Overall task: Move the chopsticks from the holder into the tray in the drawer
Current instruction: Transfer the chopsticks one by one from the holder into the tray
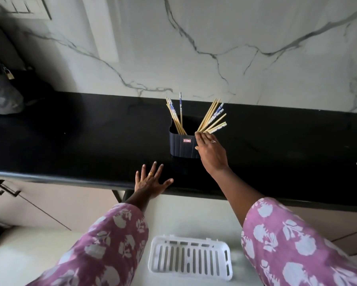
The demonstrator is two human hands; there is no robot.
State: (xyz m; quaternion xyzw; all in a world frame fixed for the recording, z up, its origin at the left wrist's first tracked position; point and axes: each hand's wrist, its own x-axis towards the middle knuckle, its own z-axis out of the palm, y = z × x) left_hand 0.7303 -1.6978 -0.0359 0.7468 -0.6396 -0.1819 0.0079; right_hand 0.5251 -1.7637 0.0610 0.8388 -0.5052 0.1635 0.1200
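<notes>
Chopsticks (211,118) stand in the holder (182,147), in two clusters. One lot leans towards the left wall of the holder. The other fans out to the right, over its right rim. Most of them are plain wood, and a few have blue-and-white patterned tops. The holder is a dark, ribbed tub with a small red label on its front. It sits on the black counter (70,131), close to the white marble wall (194,38).

My right hand (211,149) reaches to the holder's right side. Its fingers lie close together, with their tips on the lower part of the fanned cluster, just where those sticks meet the rim. The thumb sits lower, against the holder's front corner. I cannot tell whether the fingers have clamped on the sticks or only touch them.

My left hand (152,182) lies flat on the counter's front edge with its fingers spread wide and its palm down. It is just left of the holder and apart from it.

Below the counter, between my two pink flowered sleeves, the white tray (191,256) lies on the pale floor of the open drawer (194,215). Its slotted bottom is in plain view. At the far left of the counter a grey bag (2,89) slumps against the wall.
</notes>
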